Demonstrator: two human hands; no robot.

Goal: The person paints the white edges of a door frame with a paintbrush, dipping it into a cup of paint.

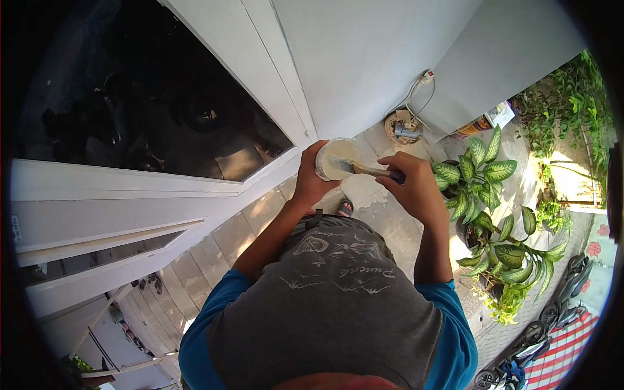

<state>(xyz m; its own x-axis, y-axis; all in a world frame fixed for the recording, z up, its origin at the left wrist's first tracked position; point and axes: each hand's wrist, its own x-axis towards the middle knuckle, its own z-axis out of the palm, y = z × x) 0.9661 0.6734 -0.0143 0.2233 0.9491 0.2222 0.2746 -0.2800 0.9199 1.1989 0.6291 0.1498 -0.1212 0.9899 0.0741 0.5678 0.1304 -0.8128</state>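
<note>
My left hand [311,184] grips a small round tub of cream-white paint [336,158] from below, at chest height in front of me. My right hand [412,185] holds the handle of a paintbrush [361,168], whose bristle end rests inside the tub's mouth. Both hands are close together over a tiled floor, just right of a white window frame [260,71].
A dark glass window pane [143,97] and white wall fill the left and top. Potted leafy plants [484,195] stand to my right. A small device with cables [404,127] sits at the wall's foot. Parked motorbikes [552,318] are at lower right.
</note>
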